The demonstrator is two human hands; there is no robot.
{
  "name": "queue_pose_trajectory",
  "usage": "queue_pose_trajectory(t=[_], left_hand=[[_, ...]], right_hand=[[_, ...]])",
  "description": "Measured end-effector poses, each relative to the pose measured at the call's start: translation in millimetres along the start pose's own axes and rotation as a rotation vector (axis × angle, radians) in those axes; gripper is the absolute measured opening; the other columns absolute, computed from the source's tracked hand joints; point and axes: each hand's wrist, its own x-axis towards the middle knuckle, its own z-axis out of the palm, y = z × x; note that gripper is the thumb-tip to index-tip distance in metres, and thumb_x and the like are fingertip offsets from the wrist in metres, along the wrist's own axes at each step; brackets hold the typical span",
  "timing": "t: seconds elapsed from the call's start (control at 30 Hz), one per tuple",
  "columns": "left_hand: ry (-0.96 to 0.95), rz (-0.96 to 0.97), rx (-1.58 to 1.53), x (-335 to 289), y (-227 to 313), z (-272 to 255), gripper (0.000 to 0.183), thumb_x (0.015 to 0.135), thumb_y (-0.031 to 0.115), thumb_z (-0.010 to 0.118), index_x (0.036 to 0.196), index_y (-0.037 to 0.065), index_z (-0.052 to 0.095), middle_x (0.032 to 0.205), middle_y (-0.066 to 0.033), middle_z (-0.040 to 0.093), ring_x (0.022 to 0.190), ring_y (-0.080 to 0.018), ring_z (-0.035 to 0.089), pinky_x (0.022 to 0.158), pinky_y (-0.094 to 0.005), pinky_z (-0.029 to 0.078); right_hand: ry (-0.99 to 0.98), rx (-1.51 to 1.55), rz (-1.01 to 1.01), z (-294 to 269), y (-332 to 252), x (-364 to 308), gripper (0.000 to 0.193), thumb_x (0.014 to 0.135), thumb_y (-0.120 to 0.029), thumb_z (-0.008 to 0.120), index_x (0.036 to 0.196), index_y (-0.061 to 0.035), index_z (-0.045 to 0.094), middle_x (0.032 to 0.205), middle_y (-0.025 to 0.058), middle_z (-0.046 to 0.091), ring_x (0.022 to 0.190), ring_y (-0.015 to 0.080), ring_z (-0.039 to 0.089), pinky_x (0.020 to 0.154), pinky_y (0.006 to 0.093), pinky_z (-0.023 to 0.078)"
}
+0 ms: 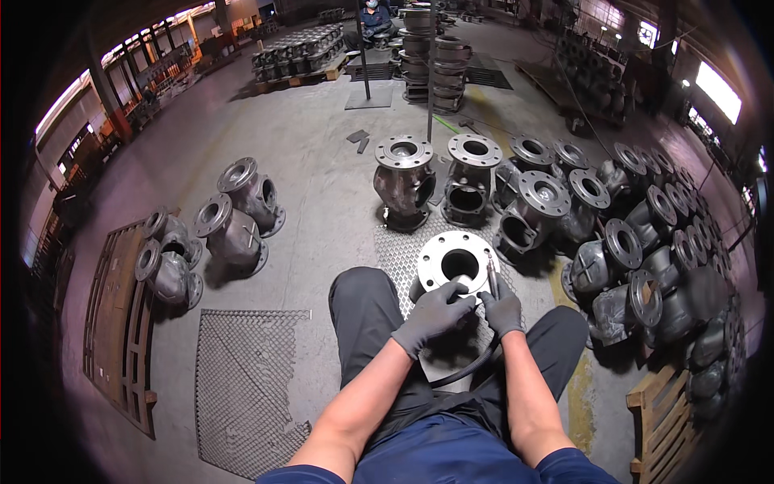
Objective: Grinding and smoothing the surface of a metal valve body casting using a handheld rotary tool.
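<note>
In front of me, between my knees, stands a cast metal valve body with a bright round flange (433, 249), bolt holes around its wide central opening. My left hand (436, 315), in a grey glove, is at the flange's near edge with its fingers curled; what they hold, if anything, is hidden. My right hand (503, 309), also gloved, is closed around a slim hand tool (492, 276) held upright at the flange's right edge. A black hose (469, 372) curves below my hands. The tool's working tip is not clear, and the lower body is mostly hidden.
Two valve bodies (403, 185) (468, 185) stand just beyond. Many more crowd the right (621, 242), others stand at left (229, 234). Wooden pallets (121, 323) (663, 419) flank me. Perforated mat (246, 387) lies at left. A person (375, 22) sits far back.
</note>
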Motion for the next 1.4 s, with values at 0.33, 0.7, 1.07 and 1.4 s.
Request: queue_pose_trajectory(t=[0.33, 0.7, 1.07, 1.4], left_hand=[[0.415, -0.012, -0.379, 33.0, -67.2, -22.5, 0.041, 0.099, 0.030, 0.072, 0.125, -0.002, 0.070, 0.102, -0.0075, 0.074, 0.088, -0.0134, 0.067, 0.080, -0.0289, 0.054], [0.544, -0.412, -0.456, 34.0, -99.3, -8.2, 0.044, 0.105, 0.031, 0.065, 0.135, -0.002, 0.062, 0.116, -0.0075, 0.068, 0.100, -0.0156, 0.067, 0.086, -0.0324, 0.055], [0.380, -0.534, -0.537, 49.3, -97.6, 3.1, 0.034, 0.111, 0.027, 0.057, 0.126, -0.003, 0.065, 0.110, -0.0068, 0.070, 0.099, -0.0125, 0.067, 0.079, -0.0285, 0.058], [0.507, -0.533, -0.533, 47.2, -79.5, 7.7, 0.028, 0.109, 0.023, 0.061, 0.099, -0.003, 0.066, 0.085, -0.0022, 0.061, 0.080, -0.0089, 0.051, 0.071, -0.0293, 0.043]], right_hand=[[0.041, 0.085, 0.010, 4.8, 0.8, 6.4, 0.062, 0.094, -0.023, 0.072, 0.151, -0.0055, 0.056, 0.127, 0.0270, 0.072, 0.120, 0.0398, 0.070, 0.103, 0.0441, 0.053], [-0.008, 0.304, 0.222, -20.0, -20.5, 3.2, 0.053, 0.094, -0.010, 0.072, 0.145, -0.0002, 0.061, 0.106, 0.0090, 0.075, 0.088, 0.0115, 0.067, 0.086, 0.0297, 0.055], [-0.150, 0.629, 0.329, -26.2, 0.8, 64.1, 0.041, 0.095, -0.016, 0.071, 0.131, 0.0038, 0.067, 0.086, 0.0008, 0.070, 0.064, 0.0039, 0.057, 0.059, 0.0222, 0.045], [-0.184, 0.597, 0.458, -28.3, -5.8, 62.3, 0.034, 0.096, -0.012, 0.068, 0.126, 0.0038, 0.068, 0.086, 0.0000, 0.069, 0.063, 0.0023, 0.053, 0.056, 0.0226, 0.042]])
